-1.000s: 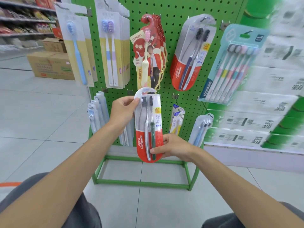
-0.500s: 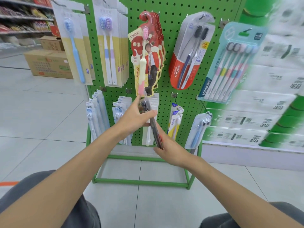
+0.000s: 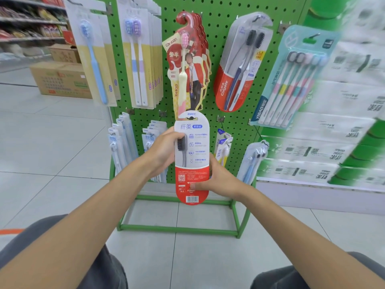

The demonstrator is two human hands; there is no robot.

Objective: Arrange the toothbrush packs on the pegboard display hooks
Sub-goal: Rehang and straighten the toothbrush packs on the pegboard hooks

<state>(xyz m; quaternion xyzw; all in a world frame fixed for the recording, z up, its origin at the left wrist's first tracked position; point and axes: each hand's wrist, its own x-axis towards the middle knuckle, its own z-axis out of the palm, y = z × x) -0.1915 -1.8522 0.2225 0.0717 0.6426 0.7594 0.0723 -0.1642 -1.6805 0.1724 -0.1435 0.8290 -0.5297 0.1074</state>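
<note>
Closest in, well short of the pegboard [image 3: 235,130]: grey trouser knees [image 3: 98,261] at both lower corners, bare forearms [image 3: 116,195] reaching forward above them.

Ahead, just in front of the pegboard's lower middle: holding one toothbrush pack [image 3: 192,161] upright between both hands, printed back toward the camera, white above, red below, barcode at the bottom end. Gripping its left edge with the left hand [image 3: 164,151], thumb laid on the near face beside the dark bristles showing through, fingers curled out of sight behind. Pinching the red lower part with the right hand [image 3: 218,178], thumb pressed flat on the near face, fingers behind. Hang tab at the top overlapping the tip of the red pack [image 3: 187,65]; cannot tell whether on a hook.

On the pegboard's lower row: slim white-and-blue packs [image 3: 120,142] at the left edge, a yellow-tinted pack [image 3: 224,142] just right of the held one, a clear pack of blue brushes [image 3: 253,159] at the right edge. On the upper row, left to right: a single blue brush [image 3: 93,59], a blue-and-purple pair [image 3: 137,59], the red pack, a red-footed twin pack [image 3: 241,65] hanging tilted, a pale blue multi-brush pack [image 3: 291,80].

Beyond the pegboard's left side: cardboard boxes [image 3: 60,78] on the tiled floor [image 3: 52,155], stocked shelves [image 3: 31,24] farther back. To its right: blurred stacks [image 3: 333,142] of white and green wrapped goods.
</note>
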